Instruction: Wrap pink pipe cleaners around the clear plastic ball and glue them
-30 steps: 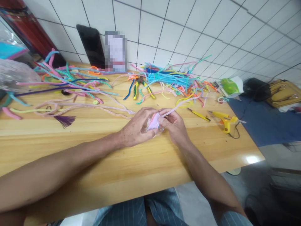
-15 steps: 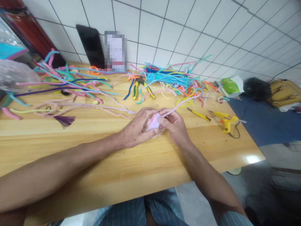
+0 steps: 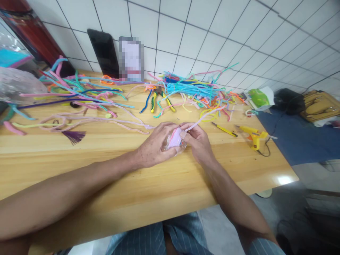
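Note:
Above the middle of the wooden table [image 3: 114,184], my left hand [image 3: 155,145] is closed round a small bundle [image 3: 175,138] wound in lilac pipe cleaner, with some pink and clear plastic showing at its sides. My right hand [image 3: 198,141] pinches the bundle's right side, its thumb on the lilac winding. From between the right fingers a lilac pipe cleaner [image 3: 204,116] runs up and to the right. The undersides of the bundle and several fingertips are hidden. Left of the hands lie loops of pale pink pipe cleaner [image 3: 106,118].
Behind are heaps of coloured pipe cleaners [image 3: 191,88] and yellow-green pliers [image 3: 158,97]. A yellow craft knife [image 3: 224,129] and a yellow glue gun [image 3: 255,136] lie to the right. A black phone [image 3: 105,53] leans on the tiled wall. A purple tassel [image 3: 74,136] lies left.
Both hands stay almost in place on the bundle. The lilac pipe cleaner from the right fingers has shifted very slightly; the whole view has moved a little.

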Demonstrator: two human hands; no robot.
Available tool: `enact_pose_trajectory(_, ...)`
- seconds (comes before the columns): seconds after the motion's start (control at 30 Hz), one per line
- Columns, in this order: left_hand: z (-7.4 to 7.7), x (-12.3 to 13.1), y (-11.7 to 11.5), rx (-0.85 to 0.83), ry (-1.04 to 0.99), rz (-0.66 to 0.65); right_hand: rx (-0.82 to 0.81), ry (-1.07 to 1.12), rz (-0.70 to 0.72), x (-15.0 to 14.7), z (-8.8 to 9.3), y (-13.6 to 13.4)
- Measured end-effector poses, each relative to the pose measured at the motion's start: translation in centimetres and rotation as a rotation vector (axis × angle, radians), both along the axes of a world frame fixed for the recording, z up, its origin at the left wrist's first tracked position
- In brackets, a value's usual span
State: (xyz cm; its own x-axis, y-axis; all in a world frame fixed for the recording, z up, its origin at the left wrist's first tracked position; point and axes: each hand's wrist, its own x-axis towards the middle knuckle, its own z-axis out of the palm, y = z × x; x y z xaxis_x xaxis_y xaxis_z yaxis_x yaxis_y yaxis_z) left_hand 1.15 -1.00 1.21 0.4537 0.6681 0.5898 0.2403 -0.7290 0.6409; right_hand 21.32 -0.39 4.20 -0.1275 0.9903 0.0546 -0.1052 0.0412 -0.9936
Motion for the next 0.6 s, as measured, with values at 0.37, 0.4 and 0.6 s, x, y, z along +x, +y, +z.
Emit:
enact_pose_trajectory(0.37,0.2,0.1,-0.4,0.006,0.009,0.036,-0.036,0.039,-0.021,-0.1,0.0,0.1)
enact_pose_trajectory(0.4,0.2,0.1,-0.5,0.010,0.014,0.035,-0.053,0.053,-0.032,-0.1,-0.1,0.2)
enact_pose_trajectory(0.6,0.3,-0.1,-0.8,0.010,0.044,0.017,-0.148,0.185,-0.082,1.2,-0.1,1.5)
